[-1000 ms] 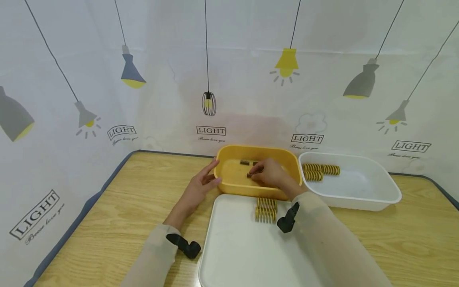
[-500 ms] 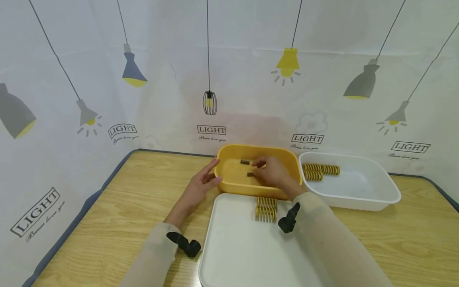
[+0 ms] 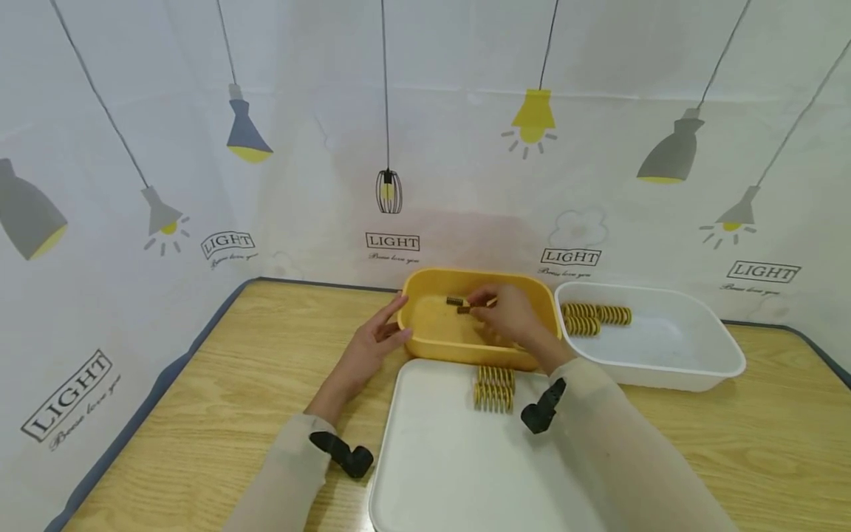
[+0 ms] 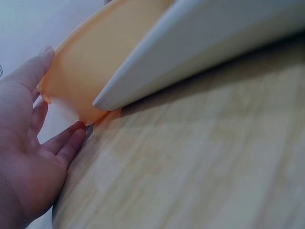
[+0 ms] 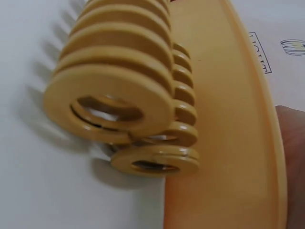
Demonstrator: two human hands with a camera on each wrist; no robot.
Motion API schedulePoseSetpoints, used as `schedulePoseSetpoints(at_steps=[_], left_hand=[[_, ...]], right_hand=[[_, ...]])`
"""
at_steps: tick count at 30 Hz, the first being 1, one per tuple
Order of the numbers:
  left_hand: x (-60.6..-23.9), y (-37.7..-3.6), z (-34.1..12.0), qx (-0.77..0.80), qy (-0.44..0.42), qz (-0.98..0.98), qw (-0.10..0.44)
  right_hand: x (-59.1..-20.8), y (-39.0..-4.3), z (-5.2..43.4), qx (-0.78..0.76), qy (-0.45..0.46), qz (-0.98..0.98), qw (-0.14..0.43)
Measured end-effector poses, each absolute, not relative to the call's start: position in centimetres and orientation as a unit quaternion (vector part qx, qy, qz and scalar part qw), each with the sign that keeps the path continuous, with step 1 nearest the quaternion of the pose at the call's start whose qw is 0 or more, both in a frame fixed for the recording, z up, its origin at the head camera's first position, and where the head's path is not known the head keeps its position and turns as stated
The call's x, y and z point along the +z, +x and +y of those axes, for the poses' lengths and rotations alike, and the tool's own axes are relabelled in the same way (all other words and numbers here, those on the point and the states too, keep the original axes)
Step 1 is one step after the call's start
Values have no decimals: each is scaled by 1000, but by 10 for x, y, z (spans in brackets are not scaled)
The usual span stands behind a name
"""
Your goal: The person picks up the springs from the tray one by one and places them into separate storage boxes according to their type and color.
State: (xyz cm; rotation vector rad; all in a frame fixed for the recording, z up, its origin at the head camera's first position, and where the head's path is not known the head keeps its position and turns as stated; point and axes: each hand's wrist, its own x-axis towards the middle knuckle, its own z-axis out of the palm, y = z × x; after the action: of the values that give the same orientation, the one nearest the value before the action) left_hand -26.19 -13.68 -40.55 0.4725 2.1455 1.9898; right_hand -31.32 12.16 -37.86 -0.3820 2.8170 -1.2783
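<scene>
Item: one small, dark brown, tightly coiled metal-looking spring [image 3: 462, 310], inside the yellow bin, at the thumb and forefinger of the right hand. Its left end protrudes; the rest is covered.

Item: one right hand [image 3: 508, 314], reaching in over the bin's near side. Its grip appears to pinch the spring by its right end (the fingertips hide exactly how much).

Item: one similar small, dark, cylindrical spring [image 3: 454, 301], lying loose on the bin floor just beyond the first, the two nearly parallel.

Item: one deep, yellow, round-cornered, plastic-looking bin [image 3: 465, 355], on the wood-grained, pale-brown counter [image 3: 299, 318].

Item: one left hand [image 3: 364, 353], resting at the bin's left end, fingers extended against it, grip slack and grasping nothing; it seems to steady the bin.

Item: two large, yellow, thick-coiled springs [image 3: 494, 388], side by side on the flat, white, round-cornered tray [image 3: 452, 458], close to the bin's near wall.

Item: three more large, yellow, cylindrical coil springs [image 3: 581, 325], grouped at the left end of the white, oblong, plastic-looking bin [image 3: 698, 382].

Remarks: the step in hand, as I judge it from here, is positioning the pinched spring beside its loose fellow. The next move calls for a light fingertip touch, careful alignment, and no knock to the neighbour.
</scene>
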Motion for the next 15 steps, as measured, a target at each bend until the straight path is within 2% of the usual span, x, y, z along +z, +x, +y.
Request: schedulePoseSetpoints(at_steps=[15], left_hand=[[-433, -278, -137, 666, 162, 725, 63]], right_hand=[[-355, -281, 136, -423, -174, 888, 43]])
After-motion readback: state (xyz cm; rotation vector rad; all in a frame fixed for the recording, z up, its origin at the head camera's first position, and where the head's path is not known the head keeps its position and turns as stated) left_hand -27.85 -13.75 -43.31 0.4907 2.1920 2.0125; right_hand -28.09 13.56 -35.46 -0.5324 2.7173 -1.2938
